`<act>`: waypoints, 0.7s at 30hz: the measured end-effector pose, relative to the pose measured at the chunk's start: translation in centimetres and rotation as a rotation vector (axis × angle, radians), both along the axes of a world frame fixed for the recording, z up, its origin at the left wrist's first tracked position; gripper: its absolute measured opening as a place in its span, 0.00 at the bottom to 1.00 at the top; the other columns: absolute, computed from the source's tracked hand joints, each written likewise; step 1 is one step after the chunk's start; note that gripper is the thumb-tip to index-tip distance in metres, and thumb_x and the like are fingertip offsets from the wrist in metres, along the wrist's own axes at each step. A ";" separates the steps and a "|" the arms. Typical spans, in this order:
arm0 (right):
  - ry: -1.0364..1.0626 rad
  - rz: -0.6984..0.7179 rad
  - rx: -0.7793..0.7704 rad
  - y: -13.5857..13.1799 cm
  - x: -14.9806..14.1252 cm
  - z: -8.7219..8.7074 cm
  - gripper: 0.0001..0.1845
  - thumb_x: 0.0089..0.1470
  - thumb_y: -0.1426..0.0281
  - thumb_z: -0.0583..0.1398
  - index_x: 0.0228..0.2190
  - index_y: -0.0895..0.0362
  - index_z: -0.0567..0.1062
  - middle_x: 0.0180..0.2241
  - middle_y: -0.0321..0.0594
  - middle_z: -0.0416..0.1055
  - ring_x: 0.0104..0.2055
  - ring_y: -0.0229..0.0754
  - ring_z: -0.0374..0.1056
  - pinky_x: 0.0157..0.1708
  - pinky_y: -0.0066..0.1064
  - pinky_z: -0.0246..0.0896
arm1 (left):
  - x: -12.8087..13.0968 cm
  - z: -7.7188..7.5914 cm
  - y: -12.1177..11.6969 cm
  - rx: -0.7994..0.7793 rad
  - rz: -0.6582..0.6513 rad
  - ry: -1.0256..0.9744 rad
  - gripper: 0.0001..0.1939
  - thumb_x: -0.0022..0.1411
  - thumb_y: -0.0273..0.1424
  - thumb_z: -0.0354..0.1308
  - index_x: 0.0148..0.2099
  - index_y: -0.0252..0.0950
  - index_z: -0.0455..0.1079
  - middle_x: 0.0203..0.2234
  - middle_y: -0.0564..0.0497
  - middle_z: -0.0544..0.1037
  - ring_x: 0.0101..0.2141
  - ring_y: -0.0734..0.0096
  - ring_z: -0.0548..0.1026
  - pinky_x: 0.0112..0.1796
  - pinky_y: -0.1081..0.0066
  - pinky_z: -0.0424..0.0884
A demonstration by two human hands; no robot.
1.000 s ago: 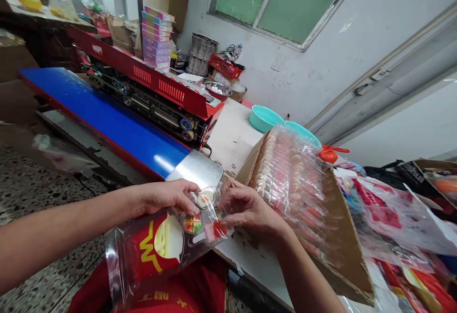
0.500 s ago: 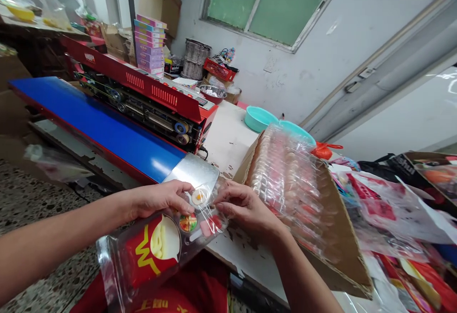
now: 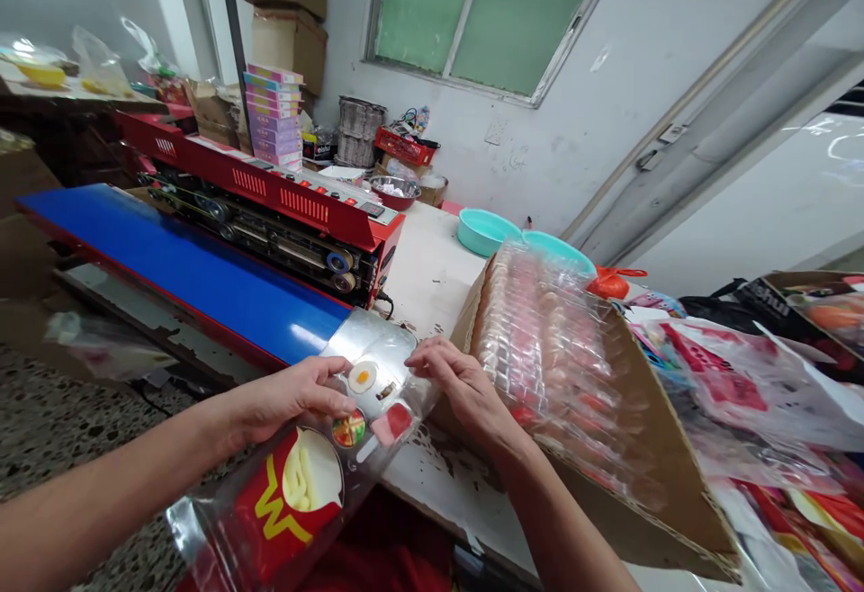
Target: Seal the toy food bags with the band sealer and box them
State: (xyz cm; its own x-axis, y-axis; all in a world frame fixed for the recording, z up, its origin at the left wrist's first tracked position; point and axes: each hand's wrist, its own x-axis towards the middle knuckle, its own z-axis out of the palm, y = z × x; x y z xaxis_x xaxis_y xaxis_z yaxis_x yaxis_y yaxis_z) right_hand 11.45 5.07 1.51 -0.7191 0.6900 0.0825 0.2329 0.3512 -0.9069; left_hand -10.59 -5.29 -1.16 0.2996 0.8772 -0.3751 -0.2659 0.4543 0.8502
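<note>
A clear plastic bag of toy food (image 3: 371, 448) lies slanted across the middle, its upper end over a metal plate (image 3: 364, 333). Through the film show a red fries carton (image 3: 270, 520) with a yellow zigzag, a fried egg (image 3: 363, 378), a round pizza-like piece (image 3: 349, 428) and a pink and red piece (image 3: 391, 424). My left hand (image 3: 307, 399) grips the bag's left edge, thumb on top beside the pizza piece. At the upper right corner, my right hand (image 3: 459, 381) has its bent fingers closed on the film; its thumb is mostly hidden.
A red machine (image 3: 303, 205) with a blue conveyor belt (image 3: 175, 259) stands to the left. On the right, a cardboard box (image 3: 675, 475) holds rows of clear-packed pieces. Turquoise basins (image 3: 487, 230) sit behind it. Plastic packaging (image 3: 735, 376) is piled at far right.
The upper end of the bag has shifted slightly left over the metal plate and lies flatter. My right hand's fingers have straightened a little along its edge. The view has tilted slightly.
</note>
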 end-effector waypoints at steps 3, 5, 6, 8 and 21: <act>0.135 -0.075 -0.181 -0.6 -0.2 -0.8 0.15 0.45 0.59 0.66 0.31 0.56 0.75 0.54 0.44 0.59 0.54 0.48 0.59 0.47 0.35 0.60 | -0.6 0.1 -0.1 0.044 0.038 -0.042 0.24 0.50 0.30 0.64 0.50 0.34 0.66 0.40 0.43 0.76 0.34 0.65 0.76 0.34 0.71 0.69; 0.165 -0.128 -0.331 -1.1 -0.8 -1.1 0.17 0.36 0.62 0.71 0.26 0.58 0.73 0.54 0.46 0.61 0.53 0.51 0.61 0.44 0.35 0.62 | -0.7 0.1 -0.2 0.057 0.061 -0.045 0.24 0.50 0.30 0.64 0.50 0.35 0.65 0.41 0.42 0.76 0.36 0.62 0.76 0.35 0.69 0.70; 0.177 -0.164 -0.404 -1.2 -1.2 -1.2 0.17 0.37 0.62 0.71 0.24 0.59 0.71 0.51 0.48 0.65 0.51 0.51 0.64 0.42 0.35 0.62 | -0.7 0.1 -0.2 0.060 0.073 -0.040 0.24 0.50 0.31 0.64 0.50 0.35 0.65 0.41 0.42 0.76 0.36 0.62 0.76 0.36 0.68 0.70; 0.209 -0.224 -0.514 -1.1 -2.0 -1.1 0.18 0.39 0.60 0.69 0.21 0.60 0.70 0.42 0.50 0.72 0.45 0.49 0.68 0.39 0.35 0.64 | -0.5 0.1 -0.4 0.065 0.102 -0.046 0.24 0.51 0.30 0.64 0.50 0.35 0.64 0.42 0.42 0.76 0.37 0.61 0.76 0.36 0.67 0.70; 0.226 -0.321 -0.403 1.9 -6.1 0.1 0.16 0.33 0.61 0.71 0.21 0.61 0.77 0.20 0.39 0.73 0.24 0.36 0.64 0.28 0.29 0.60 | -2.0 1.0 5.7 0.073 0.494 0.018 0.20 0.44 0.37 0.67 0.39 0.34 0.71 0.28 0.50 0.76 0.24 0.74 0.72 0.24 0.75 0.66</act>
